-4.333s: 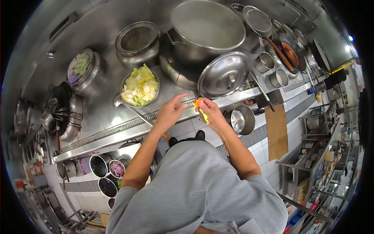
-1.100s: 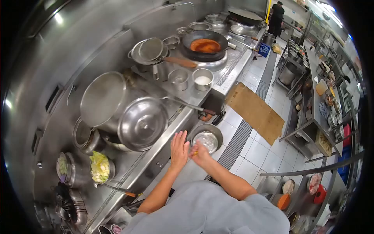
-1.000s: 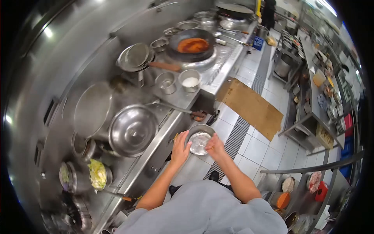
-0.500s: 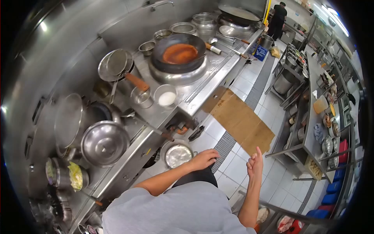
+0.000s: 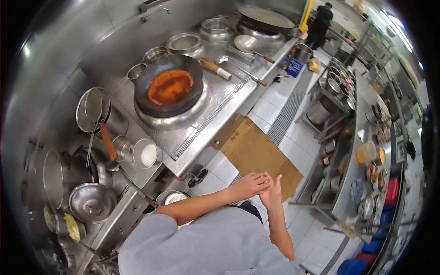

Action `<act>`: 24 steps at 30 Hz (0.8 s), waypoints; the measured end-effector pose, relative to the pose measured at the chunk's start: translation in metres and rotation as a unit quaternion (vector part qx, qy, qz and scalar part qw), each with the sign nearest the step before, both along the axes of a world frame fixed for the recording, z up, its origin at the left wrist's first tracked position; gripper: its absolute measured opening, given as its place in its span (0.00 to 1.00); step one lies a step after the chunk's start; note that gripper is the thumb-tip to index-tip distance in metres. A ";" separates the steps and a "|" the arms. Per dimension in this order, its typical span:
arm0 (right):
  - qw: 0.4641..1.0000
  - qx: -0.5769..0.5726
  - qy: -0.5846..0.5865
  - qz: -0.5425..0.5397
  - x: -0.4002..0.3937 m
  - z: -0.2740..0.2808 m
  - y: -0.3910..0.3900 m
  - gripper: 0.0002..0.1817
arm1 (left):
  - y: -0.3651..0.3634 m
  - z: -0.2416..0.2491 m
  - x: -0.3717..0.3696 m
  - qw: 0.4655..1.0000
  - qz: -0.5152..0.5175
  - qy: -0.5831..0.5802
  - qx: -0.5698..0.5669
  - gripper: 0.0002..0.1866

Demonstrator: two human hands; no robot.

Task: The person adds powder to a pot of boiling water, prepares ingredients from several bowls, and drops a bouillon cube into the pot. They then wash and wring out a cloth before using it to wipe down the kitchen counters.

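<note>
In front of my waist, my left hand (image 5: 249,187) lies against my right hand (image 5: 272,193). The left fingers rest loosely over the right palm and fingers. My right hand is open with its thumb stretched upward. No object shows between the hands, though where they meet is partly hidden. To their upper left, a black wok (image 5: 192,91) with orange-red sauce (image 5: 170,87) sits on a round metal burner ring (image 5: 178,118). A metal pot of white granules (image 5: 148,155) stands near the counter edge, beside a ladle (image 5: 130,181) with a wooden handle.
A flat cardboard sheet (image 5: 261,151) covers floor tiles beyond my hands. Strainers (image 5: 94,105), a metal lid (image 5: 93,203) and several pots crowd the left counter. A steel worktable (image 5: 349,183) with bowls runs along the right. A person in black (image 5: 321,25) stands far back.
My hands were apart, the right one with its index finger pointing up; now they have come together. The view has turned, so the wok and counter appear further left and lower.
</note>
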State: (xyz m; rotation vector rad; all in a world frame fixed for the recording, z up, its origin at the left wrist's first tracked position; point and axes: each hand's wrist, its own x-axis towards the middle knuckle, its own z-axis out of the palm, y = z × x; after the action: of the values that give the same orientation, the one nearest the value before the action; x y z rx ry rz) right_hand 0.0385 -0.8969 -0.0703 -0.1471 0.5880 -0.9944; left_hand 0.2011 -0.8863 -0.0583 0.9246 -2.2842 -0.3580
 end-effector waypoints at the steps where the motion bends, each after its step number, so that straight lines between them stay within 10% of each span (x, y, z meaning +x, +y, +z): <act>1: 0.999 -0.016 -0.014 0.031 0.000 -0.003 -0.027 0.35 | -0.024 0.001 0.000 0.999 0.022 -0.032 -0.020 0.19; 7: 0.958 -0.053 -0.036 0.279 0.010 0.008 -0.168 0.41 | -0.142 0.002 0.027 0.981 0.121 -0.071 0.131 0.15; 10: 0.910 -0.116 0.006 0.397 0.033 0.017 -0.236 0.35 | -0.179 -0.006 0.048 0.942 0.270 0.150 0.127 0.13; 13: 0.861 -0.195 0.090 0.462 0.060 0.019 -0.313 0.27 | -0.204 -0.012 0.080 0.723 0.438 0.476 0.242 0.16; 15: 0.872 -0.191 0.106 0.438 0.073 0.008 -0.364 0.24 | -0.219 0.016 0.114 0.569 0.451 0.659 0.196 0.17; 24: 0.907 -0.082 0.216 0.353 0.071 -0.044 -0.530 0.18 | -0.296 0.121 0.511 0.527 0.420 0.730 -0.114 0.09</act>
State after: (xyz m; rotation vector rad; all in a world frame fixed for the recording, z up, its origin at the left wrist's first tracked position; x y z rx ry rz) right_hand 0.1090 -1.4267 -0.1140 -0.6954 0.7743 -0.2923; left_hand 0.7125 -1.1824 0.0627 0.8580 -0.1901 -0.1956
